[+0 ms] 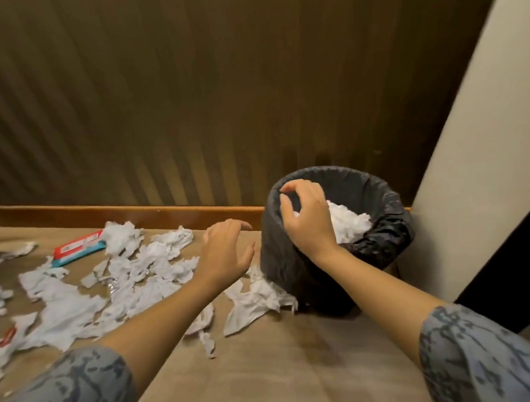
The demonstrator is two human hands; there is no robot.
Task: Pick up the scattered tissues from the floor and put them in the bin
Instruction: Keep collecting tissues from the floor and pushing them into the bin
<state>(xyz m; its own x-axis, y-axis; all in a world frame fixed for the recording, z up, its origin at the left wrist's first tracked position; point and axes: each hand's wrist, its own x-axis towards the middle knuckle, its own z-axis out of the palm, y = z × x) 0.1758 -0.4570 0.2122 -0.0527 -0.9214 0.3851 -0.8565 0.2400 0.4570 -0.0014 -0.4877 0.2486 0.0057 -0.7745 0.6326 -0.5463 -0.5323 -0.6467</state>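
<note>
Several torn white tissues (136,274) lie scattered over the brown floor on the left and middle. A round bin (281,263) lined with a dark bag stands at the right, with white tissues (349,222) piled inside. One tissue (255,300) rests against the bin's base. My right hand (306,216) hovers over the bin's near rim, fingers apart, holding nothing. My left hand (226,251) hangs just left of the bin above the floor, fingers spread and empty.
A red and blue tissue packet (77,247) lies among the tissues near the wooden skirting board (131,211). A ribbed wood wall stands behind. A cream panel (475,152) leans at the right beside the bin. A small red item (7,337) lies far left.
</note>
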